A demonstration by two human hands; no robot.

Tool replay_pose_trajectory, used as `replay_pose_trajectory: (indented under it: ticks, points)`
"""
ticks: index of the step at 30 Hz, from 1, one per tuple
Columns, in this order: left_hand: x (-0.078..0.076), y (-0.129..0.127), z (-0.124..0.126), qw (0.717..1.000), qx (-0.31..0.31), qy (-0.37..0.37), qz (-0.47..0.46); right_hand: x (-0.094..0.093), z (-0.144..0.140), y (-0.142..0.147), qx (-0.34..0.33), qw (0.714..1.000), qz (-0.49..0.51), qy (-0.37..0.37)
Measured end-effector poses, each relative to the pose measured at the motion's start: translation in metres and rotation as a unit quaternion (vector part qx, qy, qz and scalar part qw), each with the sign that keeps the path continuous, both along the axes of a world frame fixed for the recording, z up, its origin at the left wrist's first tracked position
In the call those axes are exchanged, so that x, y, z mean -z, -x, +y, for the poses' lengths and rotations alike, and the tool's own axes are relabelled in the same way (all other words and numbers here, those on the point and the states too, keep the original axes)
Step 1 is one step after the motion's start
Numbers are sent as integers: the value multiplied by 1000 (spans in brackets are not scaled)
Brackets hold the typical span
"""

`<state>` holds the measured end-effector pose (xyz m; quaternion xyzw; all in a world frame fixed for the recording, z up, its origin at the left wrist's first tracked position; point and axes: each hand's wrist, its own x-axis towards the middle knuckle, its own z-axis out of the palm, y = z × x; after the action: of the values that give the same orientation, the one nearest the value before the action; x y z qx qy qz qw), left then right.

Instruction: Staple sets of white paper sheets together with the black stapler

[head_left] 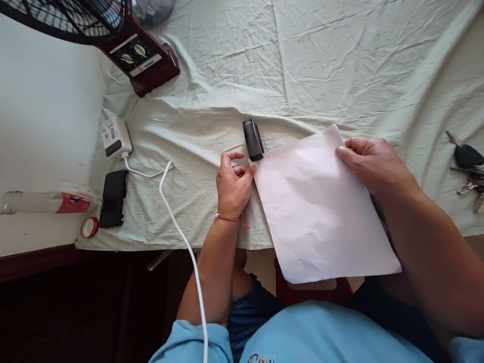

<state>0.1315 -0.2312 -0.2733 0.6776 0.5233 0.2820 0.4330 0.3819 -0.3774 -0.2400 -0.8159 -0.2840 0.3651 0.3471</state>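
A white sheet of paper (321, 206) lies tilted on the pale green cloth (287, 65), its near part hanging past the table edge. My left hand (232, 184) pinches the sheet's far left corner between thumb and fingers. My right hand (372, 164) grips the far right corner. A small black stapler (252, 139) rests on the cloth just beyond the left corner, close to my left fingertips but apart from them.
A maroon fan base (141, 55) stands at the far left. A white charger (115, 136) with a white cable (177, 222), a black phone (113, 198), a plastic bottle (45, 201) and a red cap (89, 227) lie left. Keys (469, 166) lie far right.
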Motion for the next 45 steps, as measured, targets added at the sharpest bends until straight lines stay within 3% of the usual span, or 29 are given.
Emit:
replay_pose_trajectory:
  ticks: [4,8,12,14,18,24,30,33,36,41,45]
  points:
    - [2,-2,-7,993,0,-112,27,0,0,-1,-13,999,-26,13]
    - [7,1,-9,968,17,-246,44,1,-1,-2,-6,1000,-16,10]
    - [12,5,-8,955,53,-285,69,1,-2,-2,1,1000,-14,12]
    - [13,5,-8,955,51,-274,101,-1,-2,-2,10,1000,3,4]
    - [13,4,-9,959,61,-250,116,-4,-2,-2,13,988,150,-29]
    - [11,6,-8,973,65,-222,11,-4,-3,-9,-36,980,196,-4]
    - [2,9,-9,991,-33,-109,-67,-31,-11,-10,-97,946,310,-2]
    - [-2,8,-6,983,-75,-32,-162,-44,-13,-1,-56,934,349,-51]
    - [-8,5,-8,966,-62,75,-238,-44,-9,8,45,940,321,-105]
    - [-16,5,-21,952,14,159,-261,-18,8,7,123,922,266,-253]
    - [-12,12,-27,959,79,178,-206,-3,16,1,138,916,232,-297]
